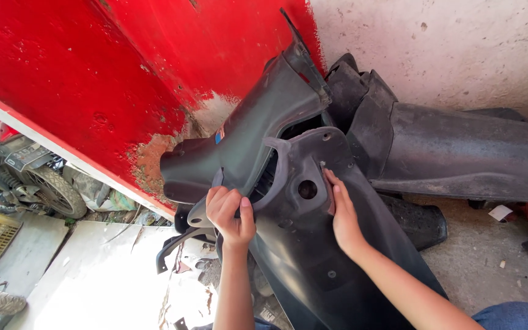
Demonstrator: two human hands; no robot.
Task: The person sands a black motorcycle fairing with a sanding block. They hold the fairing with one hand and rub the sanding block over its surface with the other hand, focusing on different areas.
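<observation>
— Both hands on that black scooter panel (pixel 300 244)?
— Yes. Left hand (pixel 230 211) curls closed around its edge; right hand (pixel 342 214) lies flat, fingers extended, beside the round hole (pixel 307 189). Panel leans against the red wall (pixel 80 79).

Concrete floor (pixel 490 269) under stacked black plastic scooter panels (pixel 459 153), paper scrap (pixel 500 212).

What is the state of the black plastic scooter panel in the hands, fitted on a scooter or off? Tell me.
Off. The black panel is loose, propped against the red wall, held by the left hand and right hand.
</observation>
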